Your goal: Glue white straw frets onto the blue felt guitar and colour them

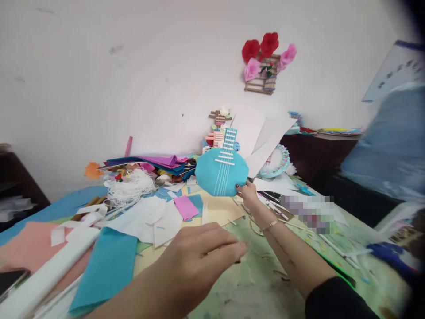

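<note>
A blue craft instrument, like a small lute (222, 173), stands upright at the far part of the table, with white strings and white frets along its neck. My right hand (247, 191) is stretched out to it and pinches the lower right edge of its round body, thumb in front. Nearer to me, my left hand (206, 254) hovers over the table with its fingers bent and pressed together. Its fingertips are slightly blurred, and whether anything is between them is hidden. Past its knuckles lie a pink paper piece (186, 207) and white paper scraps (168, 223).
At left are a teal folded sheet (105, 266), a white roll (49, 274), a phone (12, 281) and a heap of white string (131, 188). Pens (274, 206) and blue-handled scissors (393, 257) lie right. Paper flowers (268, 44) hang on the wall.
</note>
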`<state>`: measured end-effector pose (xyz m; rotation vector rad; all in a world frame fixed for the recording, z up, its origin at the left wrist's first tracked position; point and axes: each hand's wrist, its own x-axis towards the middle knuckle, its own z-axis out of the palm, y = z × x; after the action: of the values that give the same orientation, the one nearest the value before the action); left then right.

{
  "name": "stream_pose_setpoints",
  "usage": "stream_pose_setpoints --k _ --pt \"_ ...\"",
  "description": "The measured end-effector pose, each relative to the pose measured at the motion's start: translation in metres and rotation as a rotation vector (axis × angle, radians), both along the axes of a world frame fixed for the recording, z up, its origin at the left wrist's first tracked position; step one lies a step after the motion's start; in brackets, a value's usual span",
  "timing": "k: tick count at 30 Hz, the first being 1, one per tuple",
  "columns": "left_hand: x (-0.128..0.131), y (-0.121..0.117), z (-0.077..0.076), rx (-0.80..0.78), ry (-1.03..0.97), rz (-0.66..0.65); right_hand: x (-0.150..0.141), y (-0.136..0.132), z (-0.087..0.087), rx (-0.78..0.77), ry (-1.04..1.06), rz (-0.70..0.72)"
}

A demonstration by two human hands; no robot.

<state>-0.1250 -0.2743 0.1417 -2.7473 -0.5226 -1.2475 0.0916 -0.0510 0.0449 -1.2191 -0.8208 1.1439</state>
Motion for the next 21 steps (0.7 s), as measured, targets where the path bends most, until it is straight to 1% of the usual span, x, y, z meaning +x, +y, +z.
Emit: stream_pose_setpoints --k 2,4,7,10,13,17,19,21 --pt "0.011 0.001 -0.001 0.11 0.023 0.022 0.005 -0.034 0.007 0.082 0.026 0.029" --pt "0.019 -0.001 -0.008 0.193 0.039 0.054 0.009 -0.075 0.009 0.159 0.051 0.043" --pt "0.029 -0.008 -0.019 0.25 0.056 0.102 0.015 -0.136 0.002 0.223 0.092 0.05" --pt "0.039 -0.021 -0.027 0.291 0.136 0.112 0.017 -0.187 -0.01 0.238 0.124 0.036" --pt "0.048 -0.042 -0.035 0.301 0.207 0.084 0.016 -0.226 -0.024 0.242 0.155 0.042" --pt "0.055 -0.082 -0.05 0.315 0.162 0.038 0.01 -0.265 -0.039 0.237 0.201 0.075" --pt "0.057 -0.102 -0.059 0.356 0.145 0.069 0.003 -0.285 -0.046 0.228 0.225 0.086" --pt "0.057 -0.117 -0.07 0.404 0.143 0.127 -0.005 -0.308 -0.054 0.215 0.25 0.085"
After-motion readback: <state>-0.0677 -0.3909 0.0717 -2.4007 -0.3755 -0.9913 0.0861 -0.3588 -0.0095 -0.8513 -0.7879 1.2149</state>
